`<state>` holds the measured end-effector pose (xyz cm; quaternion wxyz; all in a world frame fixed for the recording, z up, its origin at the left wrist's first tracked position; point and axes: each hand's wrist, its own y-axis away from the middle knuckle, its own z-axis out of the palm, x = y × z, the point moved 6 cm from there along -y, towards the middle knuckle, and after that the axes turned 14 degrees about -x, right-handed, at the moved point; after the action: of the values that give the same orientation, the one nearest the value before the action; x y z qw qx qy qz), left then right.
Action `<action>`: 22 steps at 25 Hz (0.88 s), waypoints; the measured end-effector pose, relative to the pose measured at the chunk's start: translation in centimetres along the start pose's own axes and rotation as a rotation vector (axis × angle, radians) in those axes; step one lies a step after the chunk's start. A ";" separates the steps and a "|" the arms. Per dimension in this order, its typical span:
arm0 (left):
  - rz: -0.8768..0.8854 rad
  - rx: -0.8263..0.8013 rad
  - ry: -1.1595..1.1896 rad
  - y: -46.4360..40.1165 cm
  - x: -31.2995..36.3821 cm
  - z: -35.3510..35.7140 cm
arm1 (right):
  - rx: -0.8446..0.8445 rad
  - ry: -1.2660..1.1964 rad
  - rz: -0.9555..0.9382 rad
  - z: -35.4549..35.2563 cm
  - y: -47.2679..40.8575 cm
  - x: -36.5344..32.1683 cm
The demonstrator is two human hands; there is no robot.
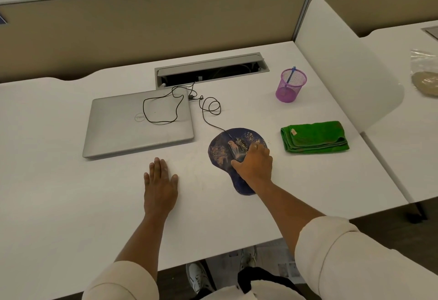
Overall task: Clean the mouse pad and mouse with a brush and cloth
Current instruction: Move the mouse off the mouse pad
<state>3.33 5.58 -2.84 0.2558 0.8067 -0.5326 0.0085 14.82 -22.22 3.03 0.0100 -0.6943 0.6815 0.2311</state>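
A dark blue mouse pad [219,151], dusted with pale crumbs, lies on the white desk [71,193]. A dusty wired mouse [235,149] sits on the pad, and my right hand [254,162] grips it from the near right side, thumb on its left edge. My left hand [160,178] rests flat on the desk, fingers straight, left of the pad. A folded green cloth [314,137] lies to the right of the pad. A blue brush [291,75] stands in a purple mesh cup [290,86] at the back right.
A closed silver laptop [137,122] lies left of the pad, with the mouse cable [161,107] looped over its lid. An open cable tray [211,69] sits behind it. A white divider panel [343,62] borders the desk on the right.
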 end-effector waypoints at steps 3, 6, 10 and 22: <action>-0.004 0.005 -0.013 0.1 -1.2 0.0 | 0.008 -0.006 0.002 0.0 0.0 -0.1; -0.009 0.011 -0.010 0.2 -3.0 -0.4 | 0.032 -0.031 -0.003 -0.1 0.3 -0.4; -0.011 0.028 -0.001 0.3 -4.6 -1.0 | 0.062 -0.038 -0.014 0.0 1.2 -1.7; -0.012 0.041 0.011 2.2 -9.6 -1.4 | 0.053 -0.087 -0.122 3.2 5.9 -10.9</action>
<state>-2.33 13.78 -3.49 0.2422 0.8148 -0.5262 0.0224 8.63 -11.37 5.61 0.0721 -0.7233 0.6427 0.2421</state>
